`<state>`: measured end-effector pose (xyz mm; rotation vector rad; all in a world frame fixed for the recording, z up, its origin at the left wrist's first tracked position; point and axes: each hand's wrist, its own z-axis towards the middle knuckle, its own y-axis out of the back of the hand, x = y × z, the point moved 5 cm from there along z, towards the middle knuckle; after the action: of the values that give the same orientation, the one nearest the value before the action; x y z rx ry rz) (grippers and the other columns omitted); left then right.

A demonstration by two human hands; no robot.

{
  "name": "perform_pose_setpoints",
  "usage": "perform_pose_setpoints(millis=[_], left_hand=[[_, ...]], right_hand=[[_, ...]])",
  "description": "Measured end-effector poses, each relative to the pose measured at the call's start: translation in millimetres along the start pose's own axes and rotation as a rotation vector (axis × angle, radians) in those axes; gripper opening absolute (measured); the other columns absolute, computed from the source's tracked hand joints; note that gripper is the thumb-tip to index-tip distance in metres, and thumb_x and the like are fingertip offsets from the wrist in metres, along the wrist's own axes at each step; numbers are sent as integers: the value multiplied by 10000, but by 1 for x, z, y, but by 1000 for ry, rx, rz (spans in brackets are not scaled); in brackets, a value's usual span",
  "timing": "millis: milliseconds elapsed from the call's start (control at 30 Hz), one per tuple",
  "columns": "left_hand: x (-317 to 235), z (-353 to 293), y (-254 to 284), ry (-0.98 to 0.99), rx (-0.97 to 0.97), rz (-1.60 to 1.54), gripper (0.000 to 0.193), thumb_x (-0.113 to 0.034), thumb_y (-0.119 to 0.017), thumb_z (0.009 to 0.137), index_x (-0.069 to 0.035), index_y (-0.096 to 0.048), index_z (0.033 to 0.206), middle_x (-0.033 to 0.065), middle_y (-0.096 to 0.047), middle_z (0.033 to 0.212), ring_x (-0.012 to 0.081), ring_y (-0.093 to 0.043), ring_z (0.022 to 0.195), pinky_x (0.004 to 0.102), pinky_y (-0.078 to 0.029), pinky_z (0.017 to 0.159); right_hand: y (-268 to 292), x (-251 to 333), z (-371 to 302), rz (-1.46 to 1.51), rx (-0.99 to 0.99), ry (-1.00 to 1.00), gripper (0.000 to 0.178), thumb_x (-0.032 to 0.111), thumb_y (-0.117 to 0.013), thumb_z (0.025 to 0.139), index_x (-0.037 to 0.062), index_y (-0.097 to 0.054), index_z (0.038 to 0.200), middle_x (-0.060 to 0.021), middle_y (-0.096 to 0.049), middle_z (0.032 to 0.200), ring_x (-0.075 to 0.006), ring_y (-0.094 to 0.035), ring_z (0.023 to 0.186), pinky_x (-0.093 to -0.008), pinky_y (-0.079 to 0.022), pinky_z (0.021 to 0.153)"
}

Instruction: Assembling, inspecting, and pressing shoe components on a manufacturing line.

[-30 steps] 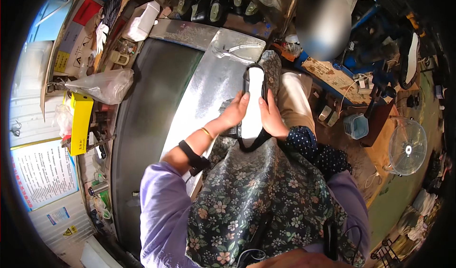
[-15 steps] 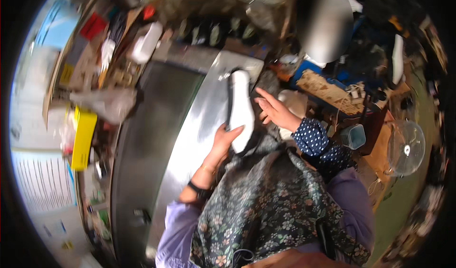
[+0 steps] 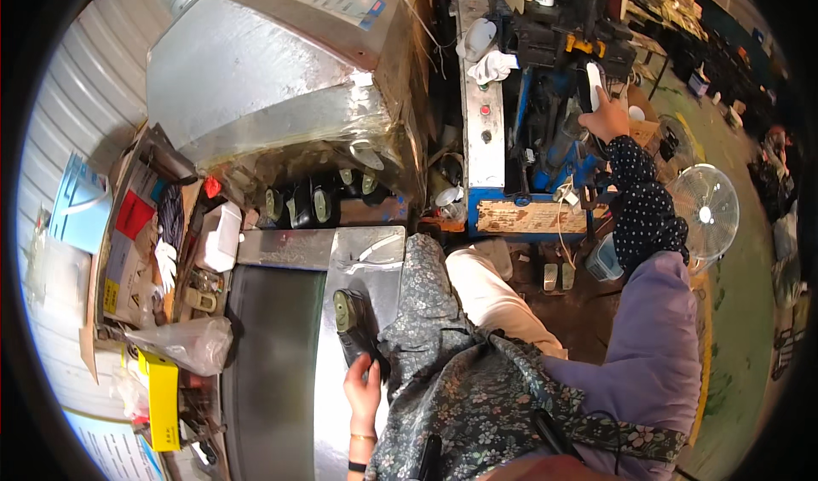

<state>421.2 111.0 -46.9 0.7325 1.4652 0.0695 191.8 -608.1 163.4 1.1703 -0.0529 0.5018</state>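
On the bright metal tabletop [image 3: 328, 413] at the left, a black shoe [image 3: 360, 338] sits with the green top of a shoe last showing in its opening. My left hand [image 3: 364, 393] closes its fingers and thumb on the shoe's near end. Far to the right, my right hand [image 3: 607, 119] reaches to the blue and black machine [image 3: 558, 132]. Its index finger is stretched out against the lower end of a white shoe sole [image 3: 594, 85] standing in the machine, with the thumb held apart. What lies under the sole is hidden.
Beside the machine runs a white control panel [image 3: 486, 153] with buttons and a white glove [image 3: 492, 68]. A round fan [image 3: 703, 213] stands at the right. Several black shoes [image 3: 311, 204] sit beneath a large metal hood [image 3: 264, 63]. A dark conveyor belt [image 3: 277, 370] adjoins the tabletop.
My view has swung right. My right hand has gone from beside the white-soled shoe to the machine. The shoe at my left hand now shows a green last top, not a white sole.
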Motion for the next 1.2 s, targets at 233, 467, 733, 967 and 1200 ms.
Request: perform_pose_setpoints(millis=[233, 467, 733, 967, 1200], left_hand=[[-108, 36, -92, -291, 348, -268, 310, -146, -702, 966, 13, -680, 1231, 125, -746, 1090, 172, -702, 1012, 310, -546, 906], [-151, 84, -135, 119, 360, -1180, 843, -715, -328, 1010, -42, -425, 1509, 131, -545, 1448, 234, -537, 1318, 396, -408, 1136], [-96, 39, -79, -93, 687, -29, 595, -537, -493, 1041, -17, -614, 1303, 124, -739, 1044, 213, -688, 992, 348, -524, 898], [17, 85, 26, 128, -61, -407, 320, -230, -701, 975, -33, -654, 1222, 62, -707, 1107, 142, -641, 1067, 293, -514, 903], [107, 123, 75, -33, -470, 578, 501, -326, -619, 973, 14, -572, 1338, 233, -578, 1384, 398, -509, 1329, 498, -363, 1147]], right_hand=[[41, 72, -115, 662, -78, 370, 866, 144, -779, 715, 1, -436, 1497, -196, -528, 1438, -311, -566, 1268, -393, -449, 1069], [10, 196, -350, 1361, 770, 662, 1155, 408, -868, 798, -9, -150, 1602, -254, -369, 1565, -352, -462, 1382, -463, -379, 1146], [-49, 202, -411, 1117, 1958, 291, 726, 258, -726, 918, -4, -408, 1516, -117, -541, 1424, -187, -580, 1209, -323, -468, 1034], [-88, 142, -427, 1532, 1718, -497, 526, 191, -549, 901, -72, -552, 1356, -133, -660, 1287, -219, -653, 1114, -342, -479, 1023], [-148, 248, -327, 1717, 1344, -602, 463, 313, -575, 935, -19, -598, 1257, -191, -651, 1275, -353, -637, 1175, -599, -527, 978]])
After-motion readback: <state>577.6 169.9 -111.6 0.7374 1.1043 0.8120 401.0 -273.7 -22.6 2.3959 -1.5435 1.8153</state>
